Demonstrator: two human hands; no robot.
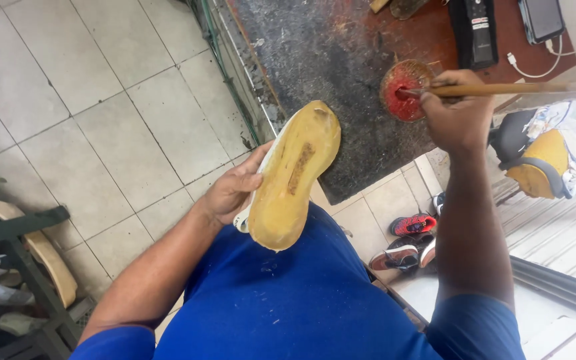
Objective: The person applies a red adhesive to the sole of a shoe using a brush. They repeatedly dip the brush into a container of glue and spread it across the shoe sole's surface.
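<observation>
Two hands: left [231, 193] holds shoe [293, 175], right [458, 113] holds brush [501, 89].

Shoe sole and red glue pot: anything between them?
Nothing. In the head view, only bare dark worktop separates the yellow shoe sole, held by the left hand, from the red pot where the right hand dips a brush.

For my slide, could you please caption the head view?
Left hand holds a shoe sole-up while the right hand dips a brush into a red tin.

Both hands [231, 190] [455, 113] forward, fingers curled.
</observation>
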